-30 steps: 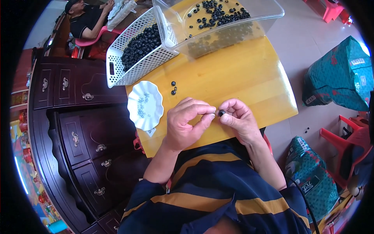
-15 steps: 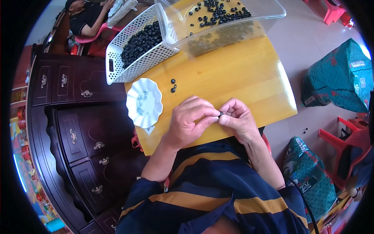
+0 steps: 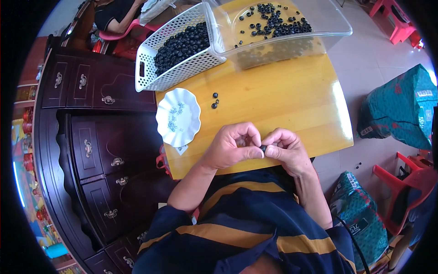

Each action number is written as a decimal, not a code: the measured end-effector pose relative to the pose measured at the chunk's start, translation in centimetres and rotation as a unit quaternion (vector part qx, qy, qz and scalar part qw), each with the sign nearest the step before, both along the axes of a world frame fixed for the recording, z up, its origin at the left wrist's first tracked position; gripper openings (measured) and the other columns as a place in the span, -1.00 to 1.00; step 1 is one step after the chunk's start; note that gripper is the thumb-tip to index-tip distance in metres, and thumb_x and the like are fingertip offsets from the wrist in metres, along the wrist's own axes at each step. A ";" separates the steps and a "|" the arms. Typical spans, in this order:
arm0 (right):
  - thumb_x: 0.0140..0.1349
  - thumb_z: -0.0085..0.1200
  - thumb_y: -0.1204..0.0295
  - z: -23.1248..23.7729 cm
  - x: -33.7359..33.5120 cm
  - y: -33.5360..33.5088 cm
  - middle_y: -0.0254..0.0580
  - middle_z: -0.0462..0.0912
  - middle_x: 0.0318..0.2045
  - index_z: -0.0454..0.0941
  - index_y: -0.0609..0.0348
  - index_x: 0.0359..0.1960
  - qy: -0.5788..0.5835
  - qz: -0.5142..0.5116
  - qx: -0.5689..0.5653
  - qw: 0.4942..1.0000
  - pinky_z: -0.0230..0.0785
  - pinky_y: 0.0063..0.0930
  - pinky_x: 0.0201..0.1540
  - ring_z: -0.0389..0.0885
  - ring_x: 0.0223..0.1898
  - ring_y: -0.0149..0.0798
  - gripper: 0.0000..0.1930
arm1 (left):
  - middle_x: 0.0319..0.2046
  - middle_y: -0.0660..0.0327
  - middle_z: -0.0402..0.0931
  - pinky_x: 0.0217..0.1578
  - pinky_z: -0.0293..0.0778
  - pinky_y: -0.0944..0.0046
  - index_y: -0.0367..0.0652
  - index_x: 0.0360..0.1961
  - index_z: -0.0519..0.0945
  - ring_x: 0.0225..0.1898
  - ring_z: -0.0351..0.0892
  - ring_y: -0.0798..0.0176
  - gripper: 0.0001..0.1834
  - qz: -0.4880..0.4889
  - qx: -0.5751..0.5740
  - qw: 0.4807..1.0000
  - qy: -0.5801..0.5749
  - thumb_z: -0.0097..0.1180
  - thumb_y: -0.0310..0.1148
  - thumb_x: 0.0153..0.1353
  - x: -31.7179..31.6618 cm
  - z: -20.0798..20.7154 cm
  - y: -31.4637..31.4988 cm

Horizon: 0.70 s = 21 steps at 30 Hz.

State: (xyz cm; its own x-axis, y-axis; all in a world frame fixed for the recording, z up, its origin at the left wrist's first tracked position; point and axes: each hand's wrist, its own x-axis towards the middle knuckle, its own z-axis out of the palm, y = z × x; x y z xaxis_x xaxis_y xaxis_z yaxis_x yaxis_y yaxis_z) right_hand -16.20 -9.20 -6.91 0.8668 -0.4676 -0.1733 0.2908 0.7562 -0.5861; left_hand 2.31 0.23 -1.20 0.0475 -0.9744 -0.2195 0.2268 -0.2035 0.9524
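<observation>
Close to the near edge of the yellow wooden table (image 3: 273, 96), my left hand (image 3: 232, 145) and my right hand (image 3: 288, 148) meet fingertip to fingertip. Both pinch a small dark round piece (image 3: 263, 148) between thumb and fingers, and the fingers partly cover it. Left of them lies a white scalloped dish (image 3: 185, 121) with a printed floral pattern. Just right of the dish are two black bead-like balls (image 3: 215, 95) and a smaller dark bit (image 3: 217, 101). Many black bead-like pieces (image 3: 185, 43) fill a white perforated basket (image 3: 182, 73) at the back left.
Beside the basket stands a clear plastic bin (image 3: 337, 33) with small black ring-like pieces (image 3: 292, 28). A dark wooden cabinet (image 3: 100, 132) borders the left. Teal bags (image 3: 394, 109) and a red plastic stool (image 3: 406, 192) occupy the right floor. A person (image 3: 116, 18) sits at the far left.
The view has shifted, so the table and basket appear farther right. My left fingers have curled differently around the small piece, and both hands still pinch it.
</observation>
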 end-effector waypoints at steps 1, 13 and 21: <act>0.26 0.31 0.57 -0.1 -0.1 0.0 -0.35 0.73 -0.32 0.66 0.19 -0.24 0.001 0.008 -0.013 1.000 0.51 -0.56 -0.10 0.64 -0.27 -0.51 -0.91 | -0.39 0.45 0.49 -0.27 0.34 0.47 -0.12 -0.34 0.56 -0.33 0.45 0.56 -0.74 -0.008 0.011 1.000 0.021 0.46 -0.57 0.10 0.1 -0.1 0.0; 0.24 0.35 0.44 -0.1 0.7 0.3 -0.30 0.70 -0.27 0.62 0.20 -0.14 -0.018 -0.023 0.011 1.000 0.53 -0.53 -0.12 0.66 -0.26 -0.42 -0.78 | -0.39 0.32 0.62 -0.32 0.50 0.37 -0.21 -0.23 0.67 -0.34 0.63 0.40 -0.78 0.175 0.021 0.911 -0.372 0.45 -0.47 0.11 4.3 0.6 -0.1; 0.32 0.28 0.40 -0.7 0.5 0.1 -0.33 0.66 -0.23 0.61 0.17 -0.03 -0.005 -0.043 0.047 0.998 0.53 -0.53 -0.09 0.64 -0.22 -0.42 -0.76 | -0.32 0.10 0.65 -0.22 0.55 0.05 -0.20 -0.29 0.72 -0.21 0.63 -0.03 -0.80 0.143 0.027 0.629 -0.763 0.39 -0.35 0.08 7.1 -0.1 -1.7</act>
State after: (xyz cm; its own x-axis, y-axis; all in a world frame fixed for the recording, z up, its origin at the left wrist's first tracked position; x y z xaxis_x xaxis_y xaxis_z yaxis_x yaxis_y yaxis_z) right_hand -15.66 -9.05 -7.57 0.8263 -0.5221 -0.2113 0.3619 0.7796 -0.5112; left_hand 9.41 -1.45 -1.28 0.4150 -0.8709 0.2633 -0.9096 -0.4038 0.0981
